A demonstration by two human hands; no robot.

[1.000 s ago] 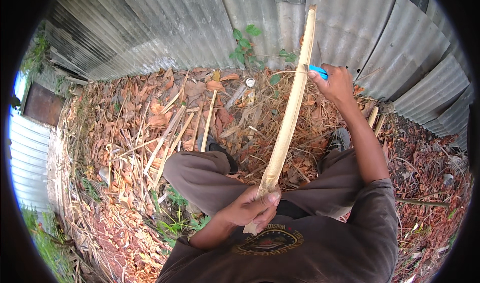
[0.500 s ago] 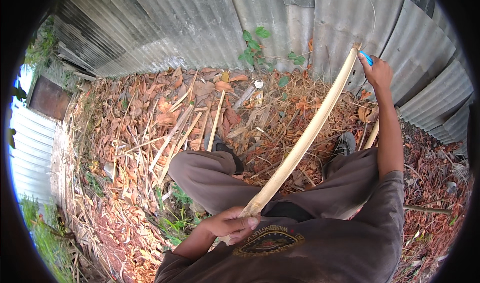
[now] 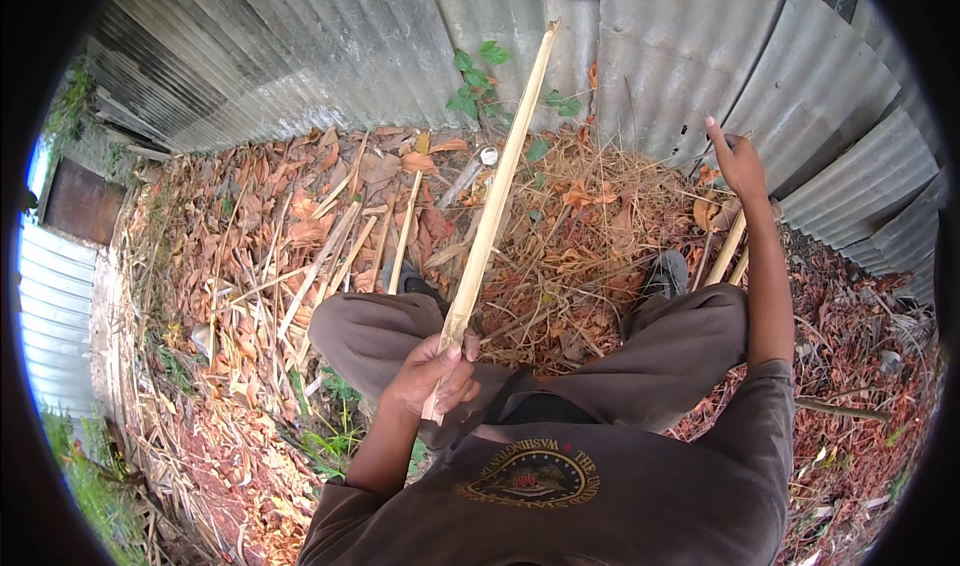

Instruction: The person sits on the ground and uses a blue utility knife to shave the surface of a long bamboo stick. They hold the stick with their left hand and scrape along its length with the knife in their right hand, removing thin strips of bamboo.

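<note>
My left hand [image 3: 436, 374] is closed round the near end of a long, pale split bamboo strip [image 3: 497, 201]. The strip slants up and away, its far end in front of the metal fence and touched by neither hand. Off to the right, my right hand [image 3: 742, 169] is raised with its thumb pointing up and its fingers curled in. Whatever those fingers hold, if anything, is hidden; no blue handle shows now. More bamboo pieces [image 3: 728, 248] lie by my right leg, below that hand.
A corrugated metal fence [image 3: 330, 46] runs across the back and right. Dry leaves [image 3: 290, 176] and loose bamboo strips [image 3: 330, 256] cover the ground at left. My shoes [image 3: 668, 274] rest among dry grass; a green vine [image 3: 470, 86] grows at the fence.
The bamboo strip has swung left and its far end is now apart from my right hand. My left hand has moved up and forward. The blue handle in my right hand has gone from sight.
</note>
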